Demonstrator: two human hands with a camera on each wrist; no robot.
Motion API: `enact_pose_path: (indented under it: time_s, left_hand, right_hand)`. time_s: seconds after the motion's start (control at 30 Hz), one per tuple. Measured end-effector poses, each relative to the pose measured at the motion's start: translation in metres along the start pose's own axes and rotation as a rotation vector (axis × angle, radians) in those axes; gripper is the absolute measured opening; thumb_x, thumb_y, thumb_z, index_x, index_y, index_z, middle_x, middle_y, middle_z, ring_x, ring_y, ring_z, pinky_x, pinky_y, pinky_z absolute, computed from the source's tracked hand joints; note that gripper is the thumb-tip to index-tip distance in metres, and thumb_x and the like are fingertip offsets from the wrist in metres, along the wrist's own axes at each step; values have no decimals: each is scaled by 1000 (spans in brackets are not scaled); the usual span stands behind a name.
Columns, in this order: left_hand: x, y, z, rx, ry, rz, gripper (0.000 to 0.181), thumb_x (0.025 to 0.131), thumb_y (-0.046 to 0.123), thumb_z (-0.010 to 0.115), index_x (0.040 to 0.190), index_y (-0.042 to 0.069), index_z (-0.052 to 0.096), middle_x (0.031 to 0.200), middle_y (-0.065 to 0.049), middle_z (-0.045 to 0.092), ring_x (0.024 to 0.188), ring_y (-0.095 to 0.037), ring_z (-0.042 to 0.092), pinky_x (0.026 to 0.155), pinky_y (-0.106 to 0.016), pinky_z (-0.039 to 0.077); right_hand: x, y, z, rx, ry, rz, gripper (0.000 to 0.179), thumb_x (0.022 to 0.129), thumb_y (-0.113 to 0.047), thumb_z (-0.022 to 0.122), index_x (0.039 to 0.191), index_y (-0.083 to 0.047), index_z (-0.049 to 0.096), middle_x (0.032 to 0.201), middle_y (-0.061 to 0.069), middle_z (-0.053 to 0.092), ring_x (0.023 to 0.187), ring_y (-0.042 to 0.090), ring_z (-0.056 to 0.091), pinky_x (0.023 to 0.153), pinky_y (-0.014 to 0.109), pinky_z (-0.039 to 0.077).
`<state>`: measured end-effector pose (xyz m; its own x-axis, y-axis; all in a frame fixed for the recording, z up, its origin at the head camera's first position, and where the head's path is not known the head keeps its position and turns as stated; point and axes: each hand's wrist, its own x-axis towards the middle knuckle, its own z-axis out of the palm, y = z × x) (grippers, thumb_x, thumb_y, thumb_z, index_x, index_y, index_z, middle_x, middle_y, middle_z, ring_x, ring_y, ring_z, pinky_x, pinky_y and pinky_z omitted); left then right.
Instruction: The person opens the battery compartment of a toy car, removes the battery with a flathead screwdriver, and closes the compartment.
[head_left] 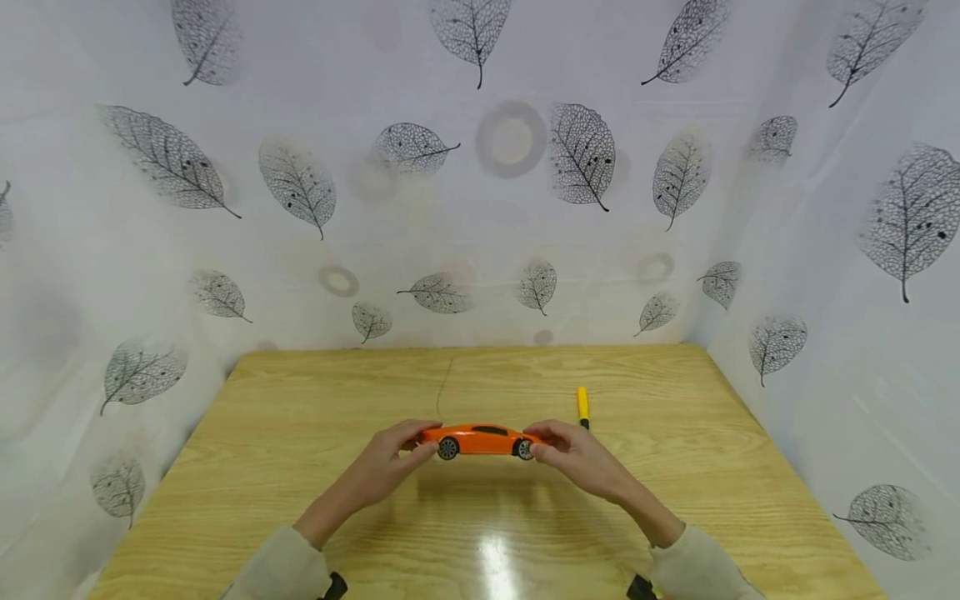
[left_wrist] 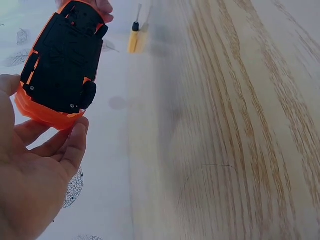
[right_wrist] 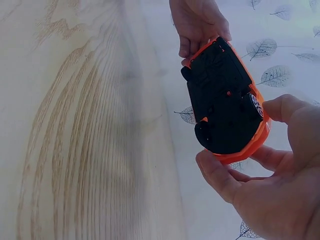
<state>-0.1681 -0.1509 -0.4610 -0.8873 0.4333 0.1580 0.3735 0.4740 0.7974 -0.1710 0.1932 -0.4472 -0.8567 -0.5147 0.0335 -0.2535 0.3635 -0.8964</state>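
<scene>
An orange toy car (head_left: 486, 441) is held level between both hands, side-on in the head view. My left hand (head_left: 382, 462) grips its left end with thumb and fingers. At the other end, by the wheel, my right hand (head_left: 581, 458) pinches the car. Both wrist views look up at its black underside (left_wrist: 62, 60), where small screws show near the end by the left hand. The toy car (right_wrist: 225, 100) hangs above the tabletop, its shadow falling on the wood below.
Behind the right hand lies a screwdriver (head_left: 582, 404) with a yellow and black handle; its metal shaft shows in the left wrist view. A thin hair-like strand (head_left: 444, 387) lies on the wooden table (head_left: 300, 400). White leaf-printed sheeting (head_left: 465, 225) encloses the back and sides.
</scene>
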Motion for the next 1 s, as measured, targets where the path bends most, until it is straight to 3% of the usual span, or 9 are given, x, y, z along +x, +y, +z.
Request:
enact_pose_path:
  time_s: [0.33, 0.43, 0.67, 0.87, 1.0]
  left_hand:
    - [0, 8, -2, -9, 37, -31, 38, 108, 37, 56, 135, 11, 67, 118, 1, 69, 106, -16, 65, 93, -36, 56]
    - [0, 9, -3, -10, 52, -10, 36, 108, 34, 57, 132, 10, 68, 116, -1, 70, 103, -17, 65, 90, -35, 57]
    - [1, 9, -4, -36, 84, 27, 31, 106, 28, 60, 126, 7, 71, 109, -2, 72, 93, -16, 64, 81, -29, 57]
    - [1, 9, -4, -83, 109, 22, 29, 107, 26, 60, 123, 6, 73, 104, -1, 74, 92, -19, 69, 80, -35, 61]
    - [2, 11, -4, -52, 129, 6, 30, 107, 29, 59, 121, 8, 75, 98, 2, 74, 85, -17, 69, 75, -35, 61]
  right_hand:
    - [-2, -6, -2, 52, -11, 0, 36, 109, -26, 56, 135, -3, 65, 118, 9, 72, 108, 43, 67, 98, 53, 53]
    - [-2, -6, -2, 64, -10, -1, 36, 110, -26, 55, 134, -2, 65, 119, 10, 72, 108, 44, 67, 99, 51, 54]
    - [0, -4, -3, 93, -3, -7, 37, 111, -26, 52, 133, 1, 64, 118, 13, 71, 108, 46, 66, 96, 34, 56]
    - [2, 0, -2, 119, -9, -25, 38, 112, -26, 48, 133, 1, 64, 118, 14, 70, 105, 47, 66, 94, 39, 58]
    - [2, 2, -2, 123, -10, -41, 38, 113, -26, 46, 132, 1, 65, 117, 15, 70, 103, 49, 66, 93, 40, 58]
